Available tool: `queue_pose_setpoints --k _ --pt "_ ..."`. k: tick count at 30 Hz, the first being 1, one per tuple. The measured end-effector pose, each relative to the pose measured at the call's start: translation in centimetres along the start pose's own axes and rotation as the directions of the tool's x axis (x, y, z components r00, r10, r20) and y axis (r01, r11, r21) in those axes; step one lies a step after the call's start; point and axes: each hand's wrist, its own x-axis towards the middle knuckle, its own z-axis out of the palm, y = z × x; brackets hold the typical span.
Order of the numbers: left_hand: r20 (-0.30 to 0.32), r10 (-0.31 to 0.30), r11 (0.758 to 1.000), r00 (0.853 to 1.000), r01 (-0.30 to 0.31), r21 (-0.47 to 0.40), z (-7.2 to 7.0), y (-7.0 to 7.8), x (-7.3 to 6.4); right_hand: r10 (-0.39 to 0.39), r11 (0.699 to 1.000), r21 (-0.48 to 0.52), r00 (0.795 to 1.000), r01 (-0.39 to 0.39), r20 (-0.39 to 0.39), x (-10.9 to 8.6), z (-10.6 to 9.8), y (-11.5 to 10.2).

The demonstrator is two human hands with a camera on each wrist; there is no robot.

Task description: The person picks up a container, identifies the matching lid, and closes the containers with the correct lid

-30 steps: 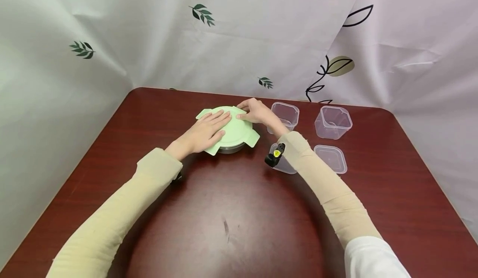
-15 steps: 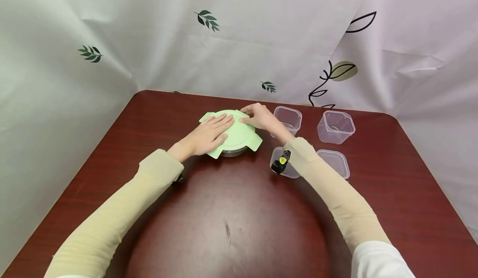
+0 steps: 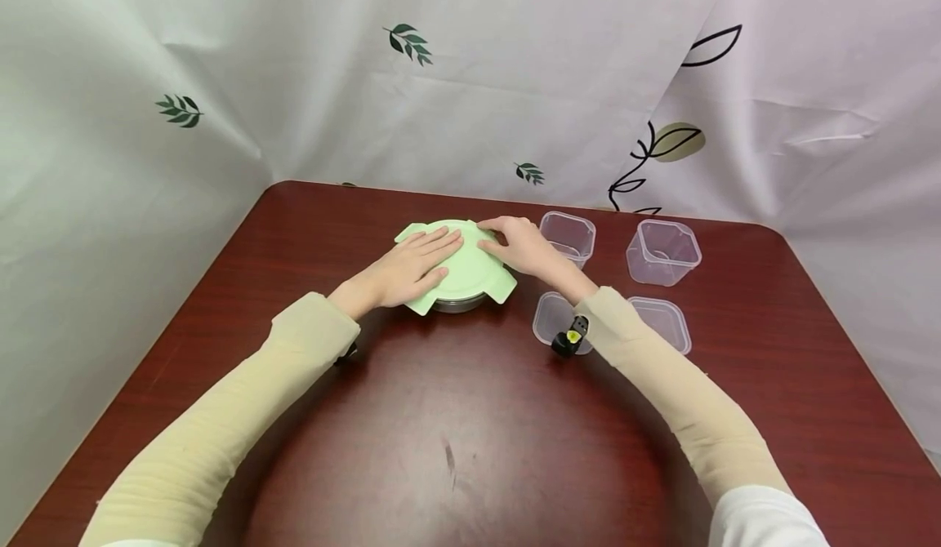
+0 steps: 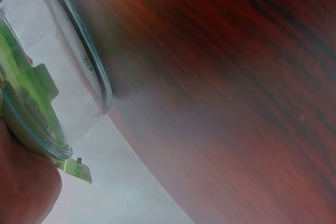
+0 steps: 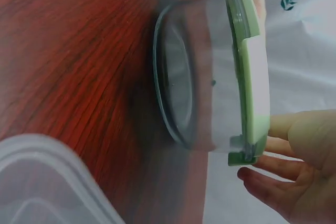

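Note:
In the head view, a round glass food container stands at the table's far middle under a pale green snap lid (image 3: pixel 466 265). Several flaps of the lid stick out around its rim. My left hand (image 3: pixel 400 273) lies flat across the left part of the lid, fingers extended. At the lid's far right edge, my right hand (image 3: pixel 525 249) touches with thumb and fingertips, fingers loosely bent. The right wrist view shows the clear glass wall (image 5: pixel 197 72) below the lid, with that hand's fingers (image 5: pixel 278 169) beside a flap. Left wrist view: only part of the left hand shows.
Two clear plastic tubs (image 3: pixel 662 253) stand at the far right, one partly behind my right wrist. Two clear flat lids (image 3: pixel 662 322) lie in front of them, one partly hidden by the wrist camera (image 3: pixel 572 336). A pale curtain (image 3: pixel 470 82) hangs behind the table (image 3: pixel 456 416).
My right hand has slid slightly right and toward me along the lid's edge, its fingers less bent over the far rim. The left hand stays on the lid. The head view has shifted slightly.

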Motion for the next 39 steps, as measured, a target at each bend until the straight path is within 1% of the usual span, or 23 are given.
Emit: queue_pose_setpoints --k 2,5,9,12,15,18,22,25,28,34,37,39 --pt "0.001 0.002 1.0 1.0 -0.002 0.002 -0.1 0.0 0.1 -0.032 0.999 -0.001 0.999 0.032 -0.009 -0.5 -0.3 0.2" --pt "-0.001 0.002 1.0 1.0 -0.002 -0.004 -0.2 0.1 0.0 -0.088 0.996 0.0 0.996 0.088 0.001 -1.2 -0.8 0.4" --pt "-0.001 0.004 1.0 1.0 -0.004 -0.008 -0.3 0.2 -0.2 -0.187 0.982 -0.032 0.982 0.188 0.037 -2.3 -1.3 0.6" --pt "0.002 0.009 1.0 1.0 -0.009 -0.008 -0.2 0.3 -0.3 -0.269 0.961 -0.051 0.961 0.272 0.057 -3.1 -1.3 0.8" --pt "0.013 0.01 1.0 1.0 -0.01 -0.006 -0.1 0.3 -0.4 -0.337 0.939 -0.037 0.938 0.341 0.078 -3.7 -1.2 0.9" --pt "0.022 0.015 1.0 1.0 -0.015 -0.004 -0.2 0.2 -0.3 -0.379 0.922 -0.044 0.92 0.384 0.096 -4.2 -1.0 1.0" --pt "0.03 0.019 1.0 0.999 -0.019 0.004 -0.3 0.0 -0.3 -0.438 0.89 -0.087 0.893 0.447 0.107 -4.6 -0.8 1.3" --pt "0.033 0.021 1.0 0.999 -0.022 0.011 -0.3 -0.2 -0.3 -0.499 0.854 -0.108 0.859 0.51 0.115 -4.8 -0.5 1.5" --pt "0.033 0.026 1.0 0.999 -0.026 0.013 -0.2 -0.4 -0.4 -0.543 0.823 -0.116 0.83 0.557 0.129 -4.8 -0.2 1.7" --pt "0.029 0.033 0.999 0.999 -0.034 0.013 0.1 -0.5 -0.4 -0.591 0.785 -0.11 0.791 0.609 0.159 -4.6 -0.1 1.6" --pt "0.028 0.035 0.999 0.999 -0.036 0.02 0.1 -0.6 -0.4 -0.603 0.775 -0.108 0.78 0.623 0.17 -4.5 -0.2 1.6" --pt "0.026 0.036 0.999 0.999 -0.037 0.022 0.1 -0.6 -0.3 -0.606 0.772 -0.106 0.776 0.627 0.175 -4.5 -0.2 1.7"
